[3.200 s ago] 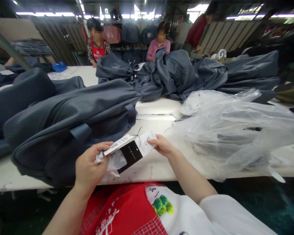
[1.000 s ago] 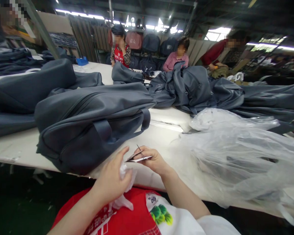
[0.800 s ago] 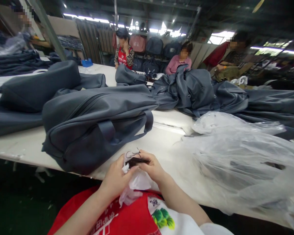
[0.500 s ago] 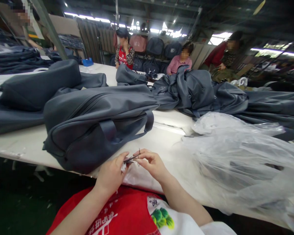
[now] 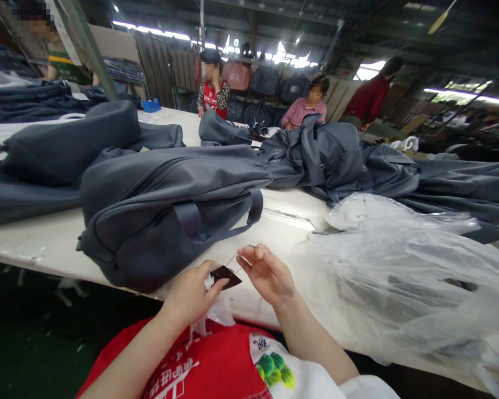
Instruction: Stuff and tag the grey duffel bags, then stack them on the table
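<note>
Just in front of the red apron, my left hand (image 5: 193, 291) is closed on a small dark hang tag (image 5: 229, 277). A crumpled white scrap (image 5: 209, 282) pokes out beside the tag in the same grip. My right hand (image 5: 270, 275) pinches a thin string (image 5: 232, 260), which runs taut from the tag to my fingertips. Beyond my hands a dark blue-grey duffel bag (image 5: 149, 194) lies on its side along the white table (image 5: 289, 244), its carry strap (image 5: 255, 206) looping toward my right hand. Thin clear plastic (image 5: 220, 311) hangs below my left hand.
A heap of clear plastic bags (image 5: 399, 277) spreads over the table's right side. More dark bags (image 5: 328, 149) lie along the back and another bag (image 5: 72, 144) is at left. Several people work beyond the table. A slanted post (image 5: 85, 50) rises at upper left.
My right hand has moved away from my left and drawn the string out into a taut loop. The tag now shows its flat dark face. At the back right, a person in dark red has straightened up.
</note>
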The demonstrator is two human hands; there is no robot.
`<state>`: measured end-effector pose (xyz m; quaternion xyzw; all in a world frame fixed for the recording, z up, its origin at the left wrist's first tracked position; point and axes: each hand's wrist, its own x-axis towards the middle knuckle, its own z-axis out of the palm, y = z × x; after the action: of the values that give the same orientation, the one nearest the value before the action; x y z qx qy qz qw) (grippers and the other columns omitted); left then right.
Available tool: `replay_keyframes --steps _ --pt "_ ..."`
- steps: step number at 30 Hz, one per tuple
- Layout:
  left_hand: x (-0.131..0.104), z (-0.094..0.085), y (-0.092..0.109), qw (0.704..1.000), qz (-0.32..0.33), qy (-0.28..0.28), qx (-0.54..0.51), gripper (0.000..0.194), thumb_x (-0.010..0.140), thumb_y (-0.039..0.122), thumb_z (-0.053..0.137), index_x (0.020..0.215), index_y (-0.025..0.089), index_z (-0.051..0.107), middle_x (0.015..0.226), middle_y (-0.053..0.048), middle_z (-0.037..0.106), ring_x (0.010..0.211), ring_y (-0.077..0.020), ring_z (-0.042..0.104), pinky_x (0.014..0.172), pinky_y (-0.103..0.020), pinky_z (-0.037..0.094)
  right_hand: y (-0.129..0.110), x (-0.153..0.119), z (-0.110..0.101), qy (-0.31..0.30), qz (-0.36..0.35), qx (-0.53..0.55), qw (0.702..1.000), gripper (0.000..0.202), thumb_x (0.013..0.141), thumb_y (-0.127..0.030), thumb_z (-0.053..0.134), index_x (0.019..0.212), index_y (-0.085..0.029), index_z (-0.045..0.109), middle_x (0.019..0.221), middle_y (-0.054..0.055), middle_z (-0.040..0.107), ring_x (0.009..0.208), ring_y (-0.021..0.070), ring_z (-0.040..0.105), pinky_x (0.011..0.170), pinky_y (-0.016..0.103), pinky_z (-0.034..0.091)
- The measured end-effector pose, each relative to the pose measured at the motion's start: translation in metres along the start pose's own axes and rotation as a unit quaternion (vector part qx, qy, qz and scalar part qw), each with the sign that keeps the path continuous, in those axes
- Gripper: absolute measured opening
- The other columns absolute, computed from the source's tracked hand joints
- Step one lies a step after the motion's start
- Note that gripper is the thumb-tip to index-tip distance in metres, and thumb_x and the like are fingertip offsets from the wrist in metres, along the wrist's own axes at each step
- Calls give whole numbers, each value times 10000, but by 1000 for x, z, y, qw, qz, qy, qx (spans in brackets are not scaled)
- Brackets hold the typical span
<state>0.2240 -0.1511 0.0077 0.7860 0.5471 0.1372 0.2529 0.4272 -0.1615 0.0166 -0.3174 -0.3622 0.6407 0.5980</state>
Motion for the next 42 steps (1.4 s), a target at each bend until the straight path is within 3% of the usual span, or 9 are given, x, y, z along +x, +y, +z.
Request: replay_keyframes --steps 4,9,13,21,26,29,35,39,42 --pt "0 6 0 994 -10 -68 -87 396 854 490 503 995 158 667 909 -119 724 812 -266 669 723 -325 485 -9 8 -3 3 -120 -86 989 302 898 -497 500 749 -235 505 1473 4 418 1401 220 303 1109 449 299" --pt "0 -5 1 967 11 -86 -240 352 878 456 482 931 168 677 868 -47 726 810 -222 652 722 -282 476 3 -3 8 -87 -165 -358 915 209 830 -393 640 787 -209 549 1549 71 272 1444 251 184 1162 455 145" --pt "-4 -16 1 961 57 -107 -249 317 901 393 454 922 181 689 890 -33 728 837 -208 652 779 -277 476 12 -18 22 -147 -148 -397 894 197 828 -346 638 753 -203 526 1542 103 281 1443 264 186 1150 460 190" --pt "-14 -17 6 980 101 -45 -162 340 917 300 385 1116 231 651 1122 -59 701 1028 -215 641 949 -346 470 12 -22 27 -101 -185 -310 927 234 864 -352 568 699 -216 472 1438 116 451 1385 283 324 1116 487 274" --pt "-15 -22 -1 988 110 -26 -106 338 886 234 412 1124 250 652 1145 -37 696 1023 -199 649 939 -322 484 14 -22 25 -26 -163 -342 925 249 855 -239 581 664 -219 423 997 116 705 938 231 645 871 394 474" --pt "-15 -24 -8 990 116 -37 -72 336 875 214 430 1125 256 650 1140 -26 697 1012 -194 654 928 -303 486 10 -20 22 -30 -145 -358 922 301 812 -221 637 621 -218 405 793 62 698 764 193 640 753 336 487" --pt "-15 -22 -17 991 125 -28 -41 337 872 211 433 1126 249 651 1108 -33 705 1010 -198 654 895 -290 491 6 -18 18 -32 -88 -383 919 331 780 -255 682 608 -214 402 752 33 674 684 154 594 690 298 463" --pt "-14 -18 -17 996 89 -8 14 291 881 246 458 1096 243 654 1070 -62 712 940 -218 669 833 -304 499 8 -19 21 5 -90 -368 925 401 783 -259 666 576 -219 325 734 36 666 673 146 583 669 284 453" --pt "-14 -18 -12 996 60 -33 64 247 888 254 455 1024 220 658 999 -91 717 826 -242 679 737 -322 493 10 -19 22 27 -76 -344 935 436 765 -282 688 566 -221 304 721 41 670 652 147 586 647 280 460"
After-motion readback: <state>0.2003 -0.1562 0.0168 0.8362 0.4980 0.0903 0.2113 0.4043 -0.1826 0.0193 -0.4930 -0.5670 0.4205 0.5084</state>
